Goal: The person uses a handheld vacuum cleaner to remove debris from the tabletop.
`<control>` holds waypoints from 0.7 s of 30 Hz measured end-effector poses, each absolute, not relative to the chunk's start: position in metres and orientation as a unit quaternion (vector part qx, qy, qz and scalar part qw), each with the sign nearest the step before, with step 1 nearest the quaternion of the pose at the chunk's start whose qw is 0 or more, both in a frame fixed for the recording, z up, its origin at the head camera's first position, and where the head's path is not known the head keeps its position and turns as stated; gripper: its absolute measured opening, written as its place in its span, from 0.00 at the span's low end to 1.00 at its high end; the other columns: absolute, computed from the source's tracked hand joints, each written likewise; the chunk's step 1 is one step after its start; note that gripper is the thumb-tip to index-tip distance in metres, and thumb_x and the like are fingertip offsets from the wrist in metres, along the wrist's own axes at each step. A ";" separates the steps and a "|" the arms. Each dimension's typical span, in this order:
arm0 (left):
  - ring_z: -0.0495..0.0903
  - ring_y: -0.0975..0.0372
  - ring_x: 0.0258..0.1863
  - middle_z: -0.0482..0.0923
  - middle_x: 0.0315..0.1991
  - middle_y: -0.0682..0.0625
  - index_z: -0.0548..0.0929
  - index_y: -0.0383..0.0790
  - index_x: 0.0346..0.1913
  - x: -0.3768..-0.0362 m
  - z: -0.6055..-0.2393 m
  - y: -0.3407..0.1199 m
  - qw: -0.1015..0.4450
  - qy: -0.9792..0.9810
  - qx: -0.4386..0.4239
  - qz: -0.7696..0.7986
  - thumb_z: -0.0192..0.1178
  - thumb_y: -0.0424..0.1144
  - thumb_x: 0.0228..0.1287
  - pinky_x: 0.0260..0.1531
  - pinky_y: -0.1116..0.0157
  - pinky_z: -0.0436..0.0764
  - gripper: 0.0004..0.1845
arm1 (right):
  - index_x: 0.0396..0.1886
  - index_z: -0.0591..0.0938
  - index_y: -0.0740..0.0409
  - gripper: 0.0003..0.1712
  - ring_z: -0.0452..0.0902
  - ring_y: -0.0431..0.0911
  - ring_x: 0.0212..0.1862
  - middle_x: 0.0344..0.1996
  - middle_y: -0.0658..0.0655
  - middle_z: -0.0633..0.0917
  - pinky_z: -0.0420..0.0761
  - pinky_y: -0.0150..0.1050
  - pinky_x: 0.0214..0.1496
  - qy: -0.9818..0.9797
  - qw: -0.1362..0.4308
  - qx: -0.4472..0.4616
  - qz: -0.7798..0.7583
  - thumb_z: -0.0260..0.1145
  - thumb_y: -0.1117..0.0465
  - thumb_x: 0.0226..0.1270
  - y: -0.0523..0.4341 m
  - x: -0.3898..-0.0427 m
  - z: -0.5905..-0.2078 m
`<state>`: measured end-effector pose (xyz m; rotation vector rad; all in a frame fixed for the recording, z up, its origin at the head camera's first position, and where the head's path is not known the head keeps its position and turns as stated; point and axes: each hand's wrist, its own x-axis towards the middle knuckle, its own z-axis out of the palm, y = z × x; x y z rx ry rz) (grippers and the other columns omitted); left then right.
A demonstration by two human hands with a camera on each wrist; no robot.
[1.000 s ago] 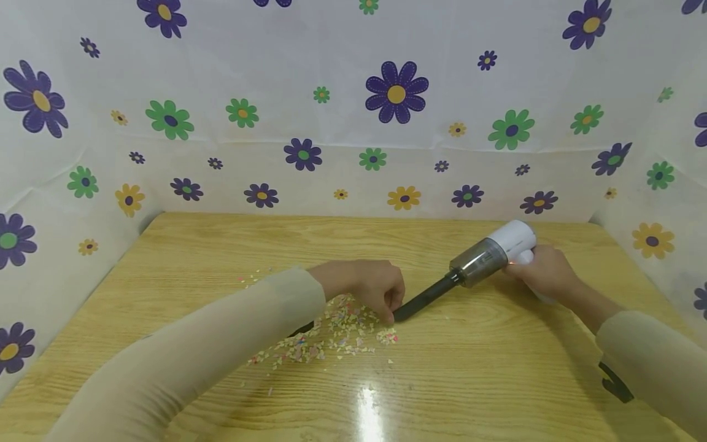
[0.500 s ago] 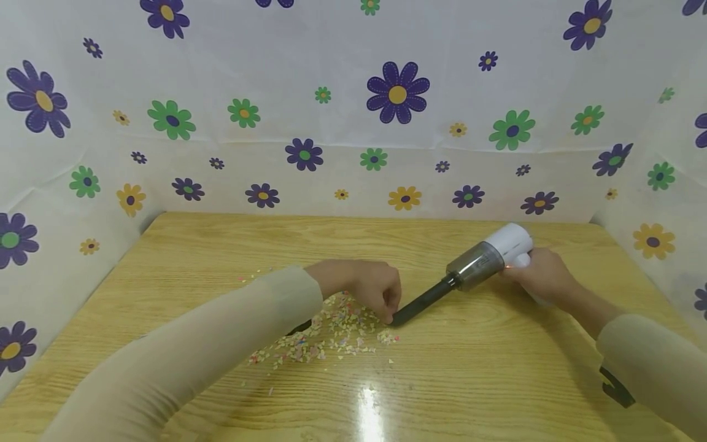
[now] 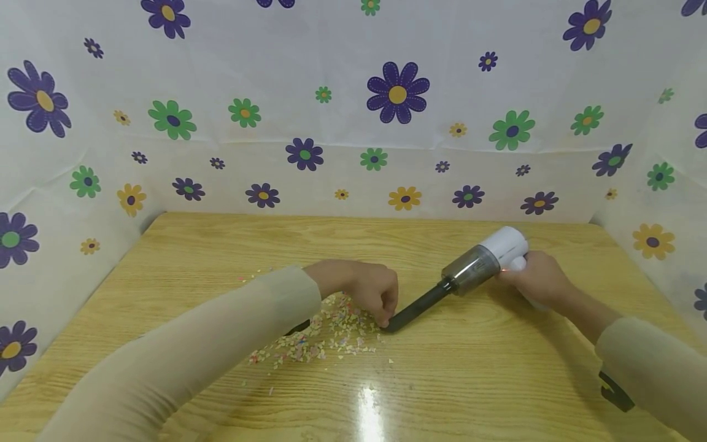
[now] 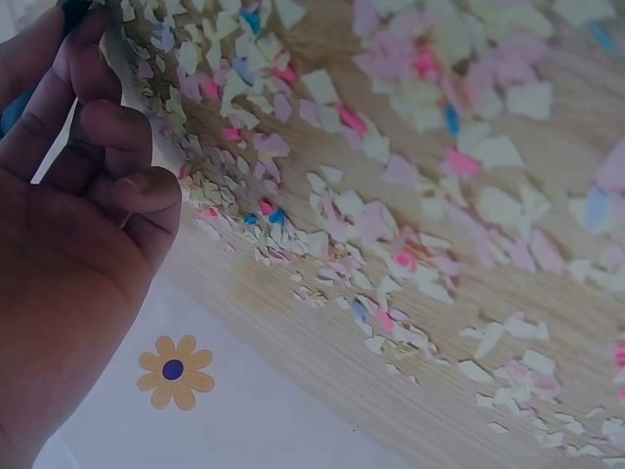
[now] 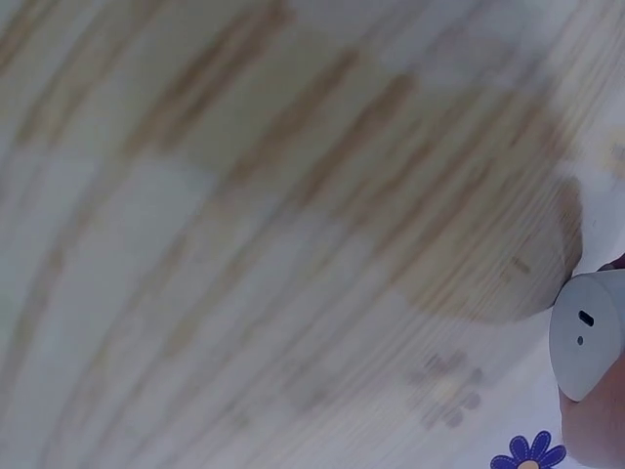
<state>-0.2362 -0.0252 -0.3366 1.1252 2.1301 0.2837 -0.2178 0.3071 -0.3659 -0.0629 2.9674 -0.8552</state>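
Note:
My right hand (image 3: 538, 279) grips the white handle of a handheld vacuum cleaner (image 3: 472, 268), which has a smoky clear dust cup and a long black nozzle (image 3: 420, 309). The nozzle slants down to the left, its tip low over the wooden table. At that tip my left hand (image 3: 377, 291) has its fingers curled and pinches the nozzle end; a bit of dark nozzle (image 4: 74, 14) shows between the fingers in the left wrist view. Paper confetti (image 3: 339, 334) in pale yellow, pink and blue lies scattered below and left of this hand. The right wrist view catches the handle's white base (image 5: 584, 337).
The wooden table (image 3: 480, 380) carries a bright glare spot near its front. A white cloth with flower prints (image 3: 342, 129) stands around the back and both sides. My left sleeve (image 3: 221, 344) hides part of the confetti. A few stray bits (image 3: 254, 274) lie farther back.
The vacuum cleaner and both hands have shifted slightly left and toward me. A small cluster of confetti beside the nozzle tip no longer shows.

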 end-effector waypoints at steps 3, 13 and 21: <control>0.82 0.66 0.31 0.87 0.31 0.58 0.87 0.45 0.22 -0.234 -0.335 -0.026 0.355 0.823 0.432 0.103 0.68 0.37 0.64 0.43 0.66 0.81 0.11 | 0.33 0.76 0.68 0.23 0.72 0.48 0.29 0.25 0.58 0.79 0.72 0.37 0.29 0.962 0.019 -0.024 -0.271 0.70 0.50 0.57 0.305 -0.216 -0.366; 0.79 0.63 0.22 0.86 0.29 0.56 0.88 0.42 0.25 -0.235 -0.329 -0.029 0.373 0.821 0.422 0.098 0.65 0.36 0.66 0.34 0.67 0.82 0.11 | 0.36 0.76 0.69 0.25 0.72 0.48 0.29 0.27 0.58 0.78 0.72 0.38 0.29 0.960 0.017 -0.019 -0.280 0.70 0.50 0.58 0.302 -0.214 -0.367; 0.80 0.63 0.23 0.88 0.33 0.55 0.89 0.44 0.28 -0.242 -0.330 -0.033 0.362 0.829 0.415 0.091 0.62 0.37 0.68 0.41 0.65 0.81 0.11 | 0.39 0.75 0.71 0.26 0.73 0.49 0.31 0.28 0.60 0.79 0.73 0.38 0.29 0.960 0.027 -0.003 -0.280 0.69 0.49 0.60 0.303 -0.214 -0.367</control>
